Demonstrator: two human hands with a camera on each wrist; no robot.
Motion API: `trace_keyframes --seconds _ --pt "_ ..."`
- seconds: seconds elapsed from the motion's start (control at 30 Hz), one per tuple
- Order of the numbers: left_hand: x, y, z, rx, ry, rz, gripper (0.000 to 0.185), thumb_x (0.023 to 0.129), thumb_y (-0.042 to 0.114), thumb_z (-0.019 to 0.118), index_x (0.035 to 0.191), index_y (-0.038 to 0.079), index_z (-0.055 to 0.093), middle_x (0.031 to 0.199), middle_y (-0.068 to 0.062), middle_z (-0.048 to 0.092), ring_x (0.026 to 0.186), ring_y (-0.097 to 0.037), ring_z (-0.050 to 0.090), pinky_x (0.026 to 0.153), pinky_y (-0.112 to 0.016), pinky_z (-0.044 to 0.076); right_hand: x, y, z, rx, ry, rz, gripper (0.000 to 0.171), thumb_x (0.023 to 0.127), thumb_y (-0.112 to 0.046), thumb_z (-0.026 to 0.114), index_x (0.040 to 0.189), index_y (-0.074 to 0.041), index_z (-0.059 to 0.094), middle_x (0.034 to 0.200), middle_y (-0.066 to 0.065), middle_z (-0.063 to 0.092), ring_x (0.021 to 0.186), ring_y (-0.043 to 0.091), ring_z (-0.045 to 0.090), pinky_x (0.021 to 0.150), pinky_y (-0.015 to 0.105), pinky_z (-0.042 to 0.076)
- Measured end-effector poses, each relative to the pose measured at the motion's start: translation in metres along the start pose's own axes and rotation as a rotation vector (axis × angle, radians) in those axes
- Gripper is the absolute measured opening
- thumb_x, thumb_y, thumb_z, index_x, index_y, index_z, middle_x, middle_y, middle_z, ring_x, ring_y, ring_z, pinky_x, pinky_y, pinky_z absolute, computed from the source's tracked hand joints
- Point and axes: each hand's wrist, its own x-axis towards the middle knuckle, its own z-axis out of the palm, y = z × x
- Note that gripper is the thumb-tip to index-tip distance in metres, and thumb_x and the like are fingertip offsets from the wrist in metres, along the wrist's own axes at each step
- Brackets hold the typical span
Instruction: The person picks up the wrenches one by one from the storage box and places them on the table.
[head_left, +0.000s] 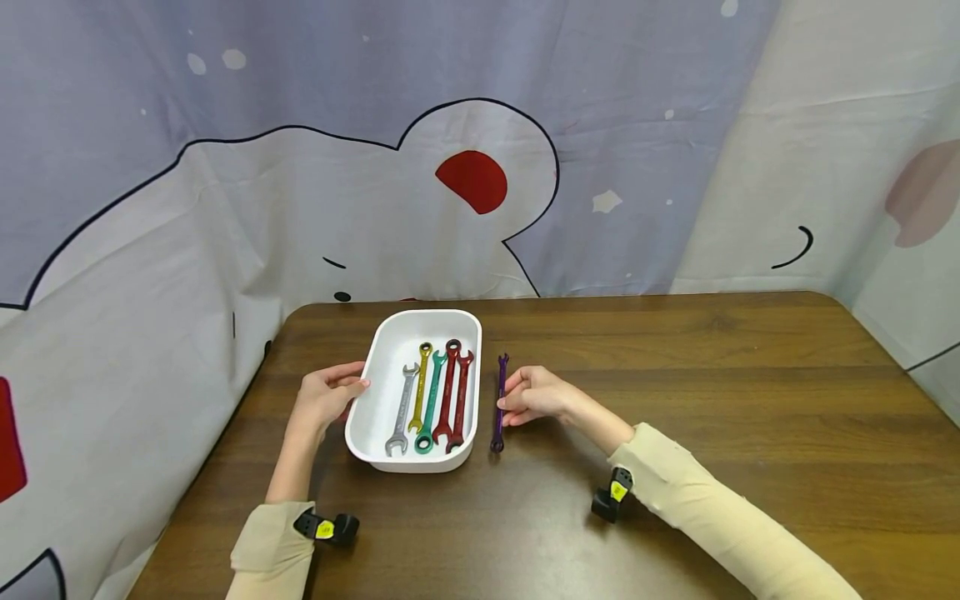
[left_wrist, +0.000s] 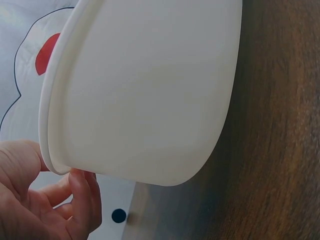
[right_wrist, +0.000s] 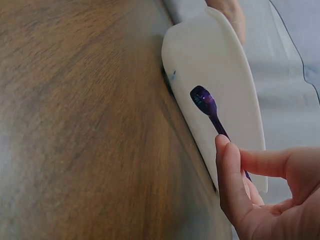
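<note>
Wooden table [head_left: 675,400]. On it, white tray [head_left: 390,333] with five wrenches [head_left: 433,396], rim grasped by left hand [head_left: 326,398]. Just right of tray, purple wrench [head_left: 499,402] flat on table, pinched by right hand [head_left: 534,395].

Five wrenches [head_left: 433,398] in the tray [head_left: 365,421] (table [head_left: 675,400] centre-left), a sixth wrench [head_left: 498,404] just right of it.

The purple wrench [right_wrist: 210,107] runs behind the right hand's fingers [right_wrist: 231,175], its far end hidden. Beside it, the white tray [left_wrist: 150,100] is cut off by the left wrist view's top edge, its contents unseen there.
</note>
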Motion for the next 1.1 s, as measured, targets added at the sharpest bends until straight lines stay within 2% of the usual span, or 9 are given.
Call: trace_keyframes --seconds 0.27,1.1 --pt "0.0007 -0.0007 -0.0001 0.008 -0.003 0.003 0.043 0.092 0.016 0.063 0.133 0.004 0.056 0.113 -0.014 0.068 0.076 -0.006 0.061 0.062 -0.024 0.051 0.0028 0.0037 -0.0009 -0.023 0.005 0.026 0.025 0.087 0.007 0.060 0.106 0.009 0.044 0.075 0.005 0.056 0.055 0.012 0.064 0.057 0.020 0.054" --pt "0.0015 -0.0007 -0.0002 0.002 0.003 0.000 0.043 0.091 0.015 0.064 0.132 0.004 0.057 0.113 -0.015 0.068 0.072 -0.003 0.059 0.061 -0.024 0.051 0.0080 0.0095 0.0020 -0.071 0.035 0.065 0.022 0.088 0.006 0.060 0.104 0.008 0.045 0.074 0.007 0.059 0.054 0.011 0.064 0.054 0.019 0.053"
